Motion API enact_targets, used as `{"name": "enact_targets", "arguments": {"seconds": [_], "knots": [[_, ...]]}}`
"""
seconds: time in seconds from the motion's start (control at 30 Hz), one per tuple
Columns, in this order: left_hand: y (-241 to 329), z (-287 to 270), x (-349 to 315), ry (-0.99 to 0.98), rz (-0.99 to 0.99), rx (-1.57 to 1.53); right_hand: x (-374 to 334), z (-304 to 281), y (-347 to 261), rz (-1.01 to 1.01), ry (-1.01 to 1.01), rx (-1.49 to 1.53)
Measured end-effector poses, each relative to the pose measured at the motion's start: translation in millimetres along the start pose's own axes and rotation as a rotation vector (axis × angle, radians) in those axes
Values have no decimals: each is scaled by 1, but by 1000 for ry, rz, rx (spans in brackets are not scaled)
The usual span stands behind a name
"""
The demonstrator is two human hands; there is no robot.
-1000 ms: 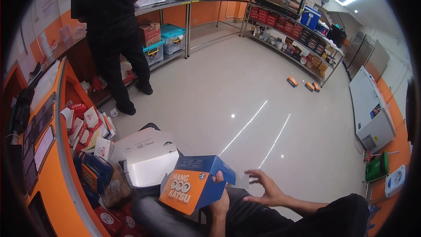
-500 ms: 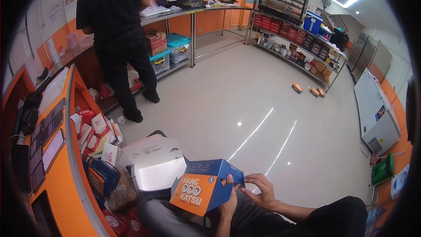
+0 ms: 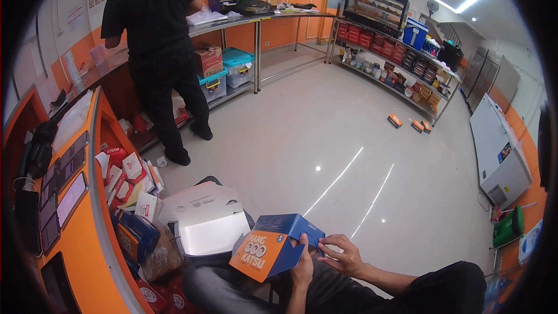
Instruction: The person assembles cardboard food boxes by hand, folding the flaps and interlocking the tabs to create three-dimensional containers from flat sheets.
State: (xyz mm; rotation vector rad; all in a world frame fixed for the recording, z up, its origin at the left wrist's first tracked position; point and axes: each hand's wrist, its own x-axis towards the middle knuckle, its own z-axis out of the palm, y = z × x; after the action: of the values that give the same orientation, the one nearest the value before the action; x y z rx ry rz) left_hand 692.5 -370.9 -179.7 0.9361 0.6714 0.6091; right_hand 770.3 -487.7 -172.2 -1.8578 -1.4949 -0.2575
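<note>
Over my lap I hold an orange and blue cardboard box [image 3: 256, 254], tilted, with its printed orange face toward the lower left. My left hand [image 3: 301, 266] grips its right end from below, the thumb lying along the blue side. The fingers of my right hand [image 3: 347, 257] are bent together at a blue flap on that same end. What lies inside this box is hidden. Just to its left, an open box [image 3: 214, 234] shows a white inside, with its lid folded back.
An orange counter [image 3: 96, 221] with phones runs along my left, its shelf crammed with folded cartons [image 3: 133, 168]. A person in black [image 3: 163, 40] stands at a steel table [image 3: 273, 16]. Small orange boxes [image 3: 395, 121] lie on the floor [image 3: 290, 122]. A white freezer [image 3: 494, 151] stands at right.
The held box has shifted slightly right and its orange face has turned a little. My right fingers have closed in on the end flap. My left hand keeps its grip.
</note>
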Motion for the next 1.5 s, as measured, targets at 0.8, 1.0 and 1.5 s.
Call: {"name": "enact_targets", "arguments": {"seconds": [0.8,1.0,1.5], "knots": [[4,-6,-2,-77,157,161,23,2,-4,-52,58,-158],[11,0,-4,-64,92,46,27,3,-2,-95,87,-216],[28,-13,-8,-257,27,-493,36,-12,-12,-265,60,-123]]}}
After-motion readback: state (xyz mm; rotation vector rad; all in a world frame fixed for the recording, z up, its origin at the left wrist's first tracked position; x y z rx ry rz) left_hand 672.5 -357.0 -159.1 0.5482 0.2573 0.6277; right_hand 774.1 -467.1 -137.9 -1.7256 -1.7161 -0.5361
